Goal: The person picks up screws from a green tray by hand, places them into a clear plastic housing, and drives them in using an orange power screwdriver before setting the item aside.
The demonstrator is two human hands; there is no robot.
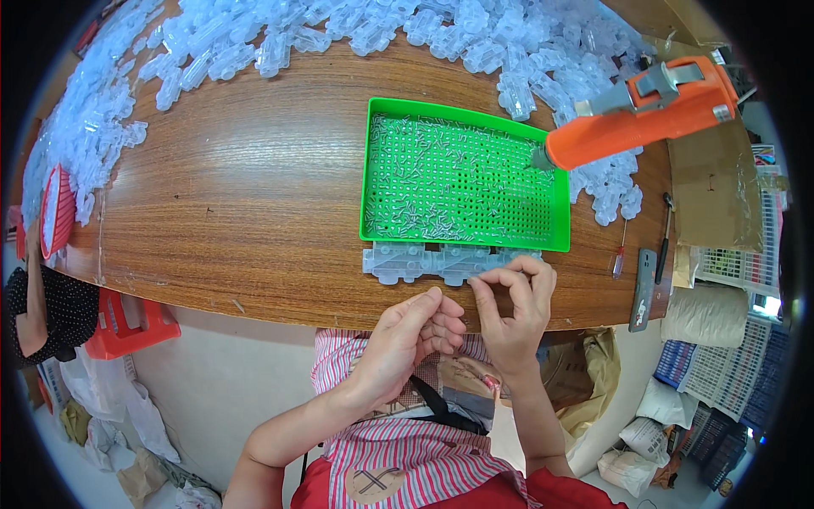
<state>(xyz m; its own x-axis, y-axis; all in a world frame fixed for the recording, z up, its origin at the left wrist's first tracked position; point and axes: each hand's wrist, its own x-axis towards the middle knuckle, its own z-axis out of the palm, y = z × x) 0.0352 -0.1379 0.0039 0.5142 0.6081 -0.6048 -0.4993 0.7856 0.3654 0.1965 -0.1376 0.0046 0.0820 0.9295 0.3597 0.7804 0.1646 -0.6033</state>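
My left hand (415,335) hovers at the table's front edge, palm turned inward and fingers curled toward the thumb; whatever lies inside is hidden. Beside it, my right hand (519,314) has thumb and forefinger pinched together at the front edge of a translucent plastic part (458,265). Anything between those fingertips is too small to make out. A similar translucent part (396,261) lies just left in the same row, and a third is partly covered by my right fingers. Right behind the row sits a green perforated tray (366,182) with many small metal screws (424,222).
An orange electric screwdriver (640,119) hangs over the tray's right end. Heaps of clear plastic parts (365,30) line the table's back and left. At right lie a small screwdriver (618,263) and a grey phone-like slab (643,290). Another person's arm (34,297) shows at far left.
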